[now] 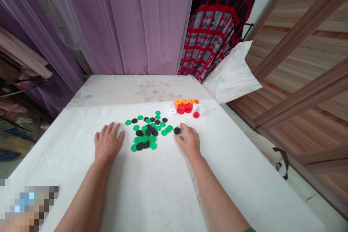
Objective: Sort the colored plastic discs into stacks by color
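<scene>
My left hand (pixel 107 141) lies on the white tabletop with its fingers spread, holding nothing. It is to the left of a loose pile of notched plastic discs, made up of green discs (pixel 145 139) and black discs (pixel 148 130). Some of them overlap and others lie singly around the edge. On the pile's right side, my right hand (pixel 189 139) has a black notched disc (pixel 177 131) between thumb and forefinger. Whether this is one disc or a small stack I cannot tell. A few green discs (pixel 166 130) lie just left of it.
Beyond my right hand are grouped orange discs (pixel 185 101), red discs (pixel 181 108) and white discs (pixel 172 111). A white sheet (pixel 231 72) sticks out past the table's right edge. At lower left is a pixelated patch (pixel 27 203). Purple curtains (pixel 136 21) hang behind.
</scene>
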Motion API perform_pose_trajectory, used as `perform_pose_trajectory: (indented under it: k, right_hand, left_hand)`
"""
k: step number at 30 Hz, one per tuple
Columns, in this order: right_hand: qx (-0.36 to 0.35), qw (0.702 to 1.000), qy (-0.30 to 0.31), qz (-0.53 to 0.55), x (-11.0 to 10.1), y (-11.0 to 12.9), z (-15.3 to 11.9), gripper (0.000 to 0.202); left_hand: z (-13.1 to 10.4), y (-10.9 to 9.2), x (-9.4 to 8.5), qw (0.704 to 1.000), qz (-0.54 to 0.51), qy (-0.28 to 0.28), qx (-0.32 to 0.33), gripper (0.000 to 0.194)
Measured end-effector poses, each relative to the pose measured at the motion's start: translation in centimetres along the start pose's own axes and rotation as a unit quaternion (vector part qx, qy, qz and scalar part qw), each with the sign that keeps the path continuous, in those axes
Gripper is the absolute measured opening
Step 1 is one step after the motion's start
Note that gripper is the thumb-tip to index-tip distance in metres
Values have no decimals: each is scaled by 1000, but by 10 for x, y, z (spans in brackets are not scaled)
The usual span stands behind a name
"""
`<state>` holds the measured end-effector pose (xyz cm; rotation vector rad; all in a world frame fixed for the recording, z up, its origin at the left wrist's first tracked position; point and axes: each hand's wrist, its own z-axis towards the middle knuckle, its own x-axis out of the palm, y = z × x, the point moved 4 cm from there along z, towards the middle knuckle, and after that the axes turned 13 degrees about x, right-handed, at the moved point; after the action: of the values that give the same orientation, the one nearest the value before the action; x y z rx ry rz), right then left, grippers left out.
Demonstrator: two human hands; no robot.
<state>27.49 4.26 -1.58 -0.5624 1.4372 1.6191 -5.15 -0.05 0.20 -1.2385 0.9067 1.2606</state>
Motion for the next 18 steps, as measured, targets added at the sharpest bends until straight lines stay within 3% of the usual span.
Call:
perform_pose_trajectory:
  k: [18]
  right_hand:
    - [-7,1000,12,3,8,2,5,40]
  left_hand:
    - [1,2,2,1000,-3,-5,2,55]
